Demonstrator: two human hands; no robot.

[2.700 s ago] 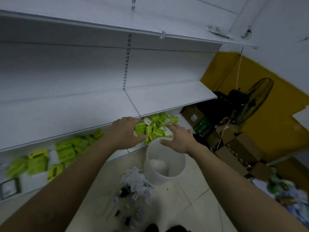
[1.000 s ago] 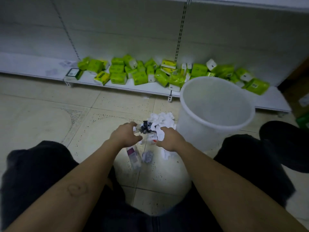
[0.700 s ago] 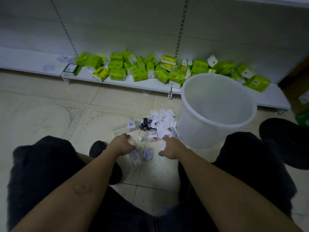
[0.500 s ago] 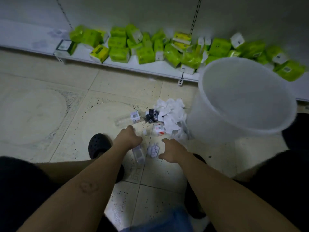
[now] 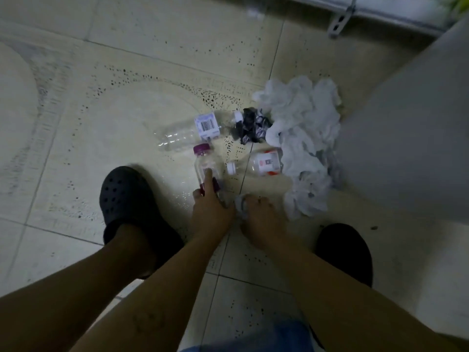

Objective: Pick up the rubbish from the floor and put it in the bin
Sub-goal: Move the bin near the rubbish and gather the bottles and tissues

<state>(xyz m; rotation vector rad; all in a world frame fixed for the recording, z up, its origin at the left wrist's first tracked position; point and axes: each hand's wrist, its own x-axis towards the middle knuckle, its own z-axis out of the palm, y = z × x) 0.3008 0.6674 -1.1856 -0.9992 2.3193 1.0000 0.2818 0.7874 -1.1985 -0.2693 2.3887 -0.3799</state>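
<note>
Rubbish lies on the tiled floor beside the white plastic bin (image 5: 411, 128) at the right. My left hand (image 5: 212, 208) is closed around a small clear bottle with a purple cap (image 5: 204, 158). My right hand (image 5: 258, 219) is closed on a crumpled grey-white paper ball (image 5: 241, 205) on the floor. Beyond them lie a larger clear bottle with a barcode label (image 5: 187, 130), a clear bottle with a red-and-white label (image 5: 258, 163), a crumpled black wrapper (image 5: 250, 125) and a heap of white tissues (image 5: 302, 138) against the bin.
My two feet in black clogs stand on the floor, the left clog (image 5: 127, 199) next to my left hand and the right clog (image 5: 345, 252) below the bin. A white shelf base with a bracket (image 5: 340, 19) runs along the top right.
I have bent much closer to the floor. My left hand has closed on the purple-capped bottle and my right hand on the paper ball; before, both hovered above them.
</note>
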